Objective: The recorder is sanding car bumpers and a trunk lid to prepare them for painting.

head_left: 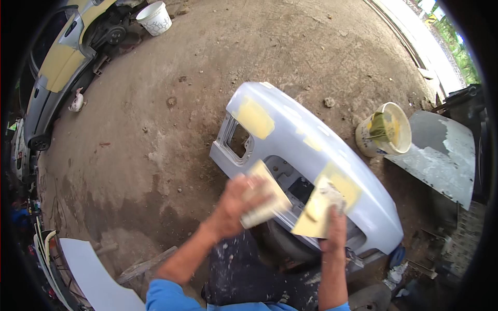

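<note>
A pale grey car trunk lid with yellow filler patches stands tilted in front of my knees. My left hand, smeared by motion, is wrapped round a flat cream rectangular spreader. Beside it, my right hand grips a thin yellow plate with a lump of pale paste on it. Both flat pieces hover over the lid's dark openings and hide part of them. Whether either one touches the lid, I cannot tell.
Past the lid, on the right, a stained white bucket has a yellowish-green cloth over its rim. A scuffed grey panel lies behind it. A part-filled car and another white bucket stand far left. One pale panel is near left.
</note>
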`<control>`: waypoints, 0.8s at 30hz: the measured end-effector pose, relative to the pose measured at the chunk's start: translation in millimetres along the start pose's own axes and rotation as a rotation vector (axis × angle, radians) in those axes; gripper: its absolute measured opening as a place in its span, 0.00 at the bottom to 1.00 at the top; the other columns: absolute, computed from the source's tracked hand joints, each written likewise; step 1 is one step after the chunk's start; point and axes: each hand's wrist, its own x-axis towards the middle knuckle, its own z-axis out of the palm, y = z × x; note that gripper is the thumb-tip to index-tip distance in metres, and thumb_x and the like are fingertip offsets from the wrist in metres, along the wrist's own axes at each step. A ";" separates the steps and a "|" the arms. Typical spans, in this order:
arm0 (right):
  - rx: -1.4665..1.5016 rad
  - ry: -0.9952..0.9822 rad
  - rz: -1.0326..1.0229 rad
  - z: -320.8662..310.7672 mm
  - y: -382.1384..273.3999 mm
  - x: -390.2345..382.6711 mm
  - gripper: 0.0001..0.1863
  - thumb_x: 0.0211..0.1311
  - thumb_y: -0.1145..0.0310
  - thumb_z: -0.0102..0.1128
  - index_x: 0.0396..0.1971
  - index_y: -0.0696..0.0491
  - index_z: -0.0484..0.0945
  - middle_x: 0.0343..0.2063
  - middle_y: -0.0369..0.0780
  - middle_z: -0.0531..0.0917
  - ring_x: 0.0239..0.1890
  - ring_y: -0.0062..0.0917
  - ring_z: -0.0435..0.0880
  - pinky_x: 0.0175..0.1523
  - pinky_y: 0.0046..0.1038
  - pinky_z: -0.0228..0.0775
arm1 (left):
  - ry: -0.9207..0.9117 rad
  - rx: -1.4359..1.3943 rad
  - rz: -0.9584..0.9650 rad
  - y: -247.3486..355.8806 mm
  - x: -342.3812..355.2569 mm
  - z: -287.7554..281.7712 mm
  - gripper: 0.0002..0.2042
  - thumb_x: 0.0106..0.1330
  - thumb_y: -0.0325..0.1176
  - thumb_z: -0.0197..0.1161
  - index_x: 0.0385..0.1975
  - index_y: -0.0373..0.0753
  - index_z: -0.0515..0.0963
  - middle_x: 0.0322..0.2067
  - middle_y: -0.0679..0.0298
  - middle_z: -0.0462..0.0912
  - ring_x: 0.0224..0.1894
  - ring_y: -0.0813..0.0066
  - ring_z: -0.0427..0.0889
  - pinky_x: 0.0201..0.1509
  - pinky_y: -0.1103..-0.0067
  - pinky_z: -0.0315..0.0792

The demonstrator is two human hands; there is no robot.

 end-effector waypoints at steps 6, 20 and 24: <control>0.040 -0.257 0.194 107.2 -103.8 -104.5 0.17 0.67 0.65 0.49 0.50 0.60 0.70 0.43 0.44 0.79 0.41 0.29 0.82 0.43 0.32 0.76 | 0.106 -0.288 -0.058 169.3 22.7 -72.1 0.23 0.53 0.30 0.61 0.53 0.50 0.75 0.55 0.59 0.69 0.58 0.55 0.66 0.63 0.61 0.57; -0.550 -0.338 -0.351 198.2 -317.6 -309.0 0.17 0.68 0.62 0.49 0.43 0.63 0.74 0.33 0.41 0.80 0.36 0.19 0.74 0.41 0.25 0.68 | -0.069 0.373 0.029 369.9 76.9 -317.5 0.31 0.47 0.34 0.64 0.57 0.56 0.71 0.54 0.64 0.71 0.59 0.63 0.65 0.60 0.63 0.57; -0.558 -0.354 -0.412 226.1 -331.5 -340.2 0.16 0.69 0.65 0.47 0.42 0.64 0.73 0.32 0.38 0.79 0.35 0.18 0.72 0.41 0.24 0.67 | -0.127 0.553 0.013 421.2 69.3 -325.0 0.33 0.44 0.39 0.68 0.57 0.59 0.71 0.55 0.67 0.70 0.59 0.64 0.63 0.60 0.58 0.53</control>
